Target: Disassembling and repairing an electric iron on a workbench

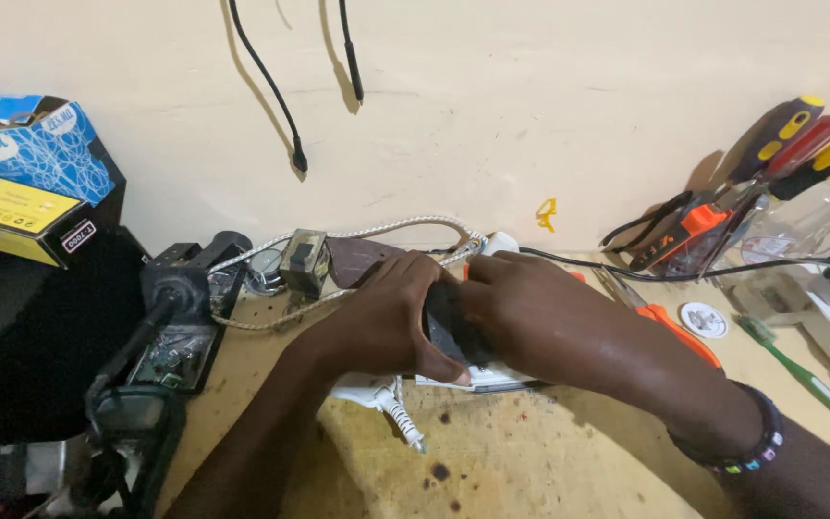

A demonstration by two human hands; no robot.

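Both hands clamp one dark part over a white appliance body [492, 377] w/ braided cord, mid tabletop [549, 461]. Left hand [391, 322] wraps it from the left, thumb low; right hand [521, 312] covers the top. Dark part [444, 322] sits squeezed betw. the two palms. Best I'd say: keep the base flat, press evenly, mind the cord.

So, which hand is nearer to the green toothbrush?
Right. The right hand lies toward the side of the green toothbrush; the left hand is farther, beyond it.

Dark flat device [446, 322] on white base – mid-bench, gripped, largely hidden
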